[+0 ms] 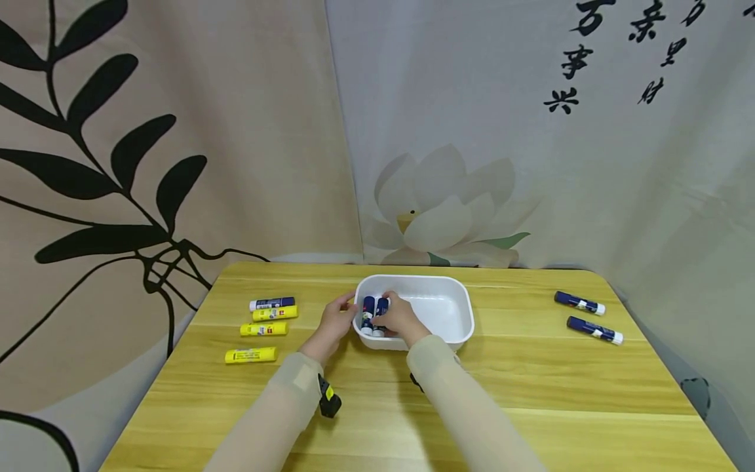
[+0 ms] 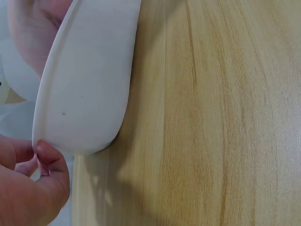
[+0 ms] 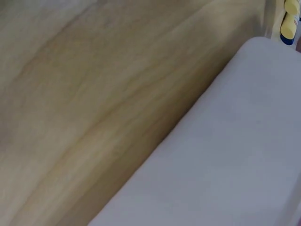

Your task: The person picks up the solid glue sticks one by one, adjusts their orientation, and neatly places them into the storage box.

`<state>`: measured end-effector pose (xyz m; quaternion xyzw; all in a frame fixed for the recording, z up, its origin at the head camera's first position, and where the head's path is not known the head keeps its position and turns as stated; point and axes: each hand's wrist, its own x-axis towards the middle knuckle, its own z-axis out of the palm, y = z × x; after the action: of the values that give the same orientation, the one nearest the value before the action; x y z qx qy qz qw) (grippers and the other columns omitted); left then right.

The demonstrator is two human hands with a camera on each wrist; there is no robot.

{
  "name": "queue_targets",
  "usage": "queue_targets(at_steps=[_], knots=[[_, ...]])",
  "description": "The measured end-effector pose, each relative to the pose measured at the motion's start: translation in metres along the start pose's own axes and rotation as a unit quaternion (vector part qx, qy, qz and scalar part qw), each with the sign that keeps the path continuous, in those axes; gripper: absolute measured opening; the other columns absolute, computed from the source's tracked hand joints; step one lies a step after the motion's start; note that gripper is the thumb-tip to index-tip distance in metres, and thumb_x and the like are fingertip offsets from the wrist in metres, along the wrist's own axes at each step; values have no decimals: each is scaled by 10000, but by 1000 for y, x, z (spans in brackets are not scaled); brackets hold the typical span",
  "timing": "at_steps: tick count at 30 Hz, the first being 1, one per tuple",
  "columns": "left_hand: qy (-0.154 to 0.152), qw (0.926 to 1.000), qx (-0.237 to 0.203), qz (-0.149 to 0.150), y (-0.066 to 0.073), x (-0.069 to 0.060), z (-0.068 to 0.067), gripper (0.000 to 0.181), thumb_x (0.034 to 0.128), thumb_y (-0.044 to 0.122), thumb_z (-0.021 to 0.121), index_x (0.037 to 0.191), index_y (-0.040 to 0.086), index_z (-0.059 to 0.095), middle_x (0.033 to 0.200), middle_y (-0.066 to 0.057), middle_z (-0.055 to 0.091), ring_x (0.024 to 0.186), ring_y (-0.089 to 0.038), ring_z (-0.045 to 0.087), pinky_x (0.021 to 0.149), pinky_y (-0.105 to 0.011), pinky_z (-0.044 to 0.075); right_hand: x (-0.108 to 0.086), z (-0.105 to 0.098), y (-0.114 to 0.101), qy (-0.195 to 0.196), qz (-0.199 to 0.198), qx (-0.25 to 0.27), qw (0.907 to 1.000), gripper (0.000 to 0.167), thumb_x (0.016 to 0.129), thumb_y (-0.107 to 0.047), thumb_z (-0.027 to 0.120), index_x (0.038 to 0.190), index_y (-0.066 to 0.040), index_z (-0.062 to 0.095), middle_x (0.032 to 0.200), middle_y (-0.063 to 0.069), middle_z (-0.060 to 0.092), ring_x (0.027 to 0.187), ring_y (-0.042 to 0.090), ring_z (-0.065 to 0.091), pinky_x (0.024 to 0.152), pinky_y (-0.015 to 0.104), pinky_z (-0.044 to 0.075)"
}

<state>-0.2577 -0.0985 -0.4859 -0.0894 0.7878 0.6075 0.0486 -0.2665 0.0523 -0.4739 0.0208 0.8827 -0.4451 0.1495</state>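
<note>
A white tray stands near the back middle of the table, its outer wall large in the left wrist view. The left hand pinches its left rim; in the left wrist view thumb and fingers of that hand meet on the rim. Inside the tray, at its left end, a dark blue glue stick lies with its white end toward the front. The right hand reaches over the front rim and grips a second blue stick beside it. In the right wrist view only the tray's wall shows, without that hand's fingers.
On the left of the table lie several yellow glue sticks and a blue one with a white end. Two blue sticks lie at the right. A patterned cloth hangs behind the table.
</note>
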Motion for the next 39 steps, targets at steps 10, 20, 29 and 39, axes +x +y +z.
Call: queue_targets(at_steps=[10, 20, 29, 39], knots=[[47, 10000, -82, 15, 1, -2, -1, 403, 941, 42, 520, 1344, 48, 520, 922, -66, 493, 815, -142, 470, 653, -221, 460, -2, -4, 3, -233, -97, 228, 9994, 663, 837, -155, 692, 1424, -105, 389, 1243, 243, 559, 670, 220, 644, 603, 316, 558], [60, 10000, -36, -18, 1, -4, 1, 404, 946, 57, 514, 1350, 68, 520, 973, -92, 500, 875, -176, 477, 669, -204, 448, -9, -36, 16, -125, -601, -62, 9981, 558, 861, -130, 664, 1376, -93, 452, 1012, 148, 600, 699, 219, 608, 599, 309, 551], [74, 9999, 24, -84, 2, -3, 2, 397, 953, 77, 505, 1350, 89, 526, 1005, -97, 494, 947, -209, 466, 708, -210, 430, -33, -74, 35, 314, -1813, -581, 9812, 527, 841, -179, 712, 1321, -83, 516, 1059, 157, 623, 878, 245, 623, 751, 363, 535], [108, 9998, 104, -131, 1, -1, 0, 401, 958, 93, 504, 1358, 113, 521, 1052, -111, 507, 999, -223, 471, 773, -232, 450, -67, -119, 66, 653, -2692, -899, 9567, 494, 843, -184, 714, 1299, -120, 533, 1076, 46, 590, 976, 292, 571, 762, 410, 507]])
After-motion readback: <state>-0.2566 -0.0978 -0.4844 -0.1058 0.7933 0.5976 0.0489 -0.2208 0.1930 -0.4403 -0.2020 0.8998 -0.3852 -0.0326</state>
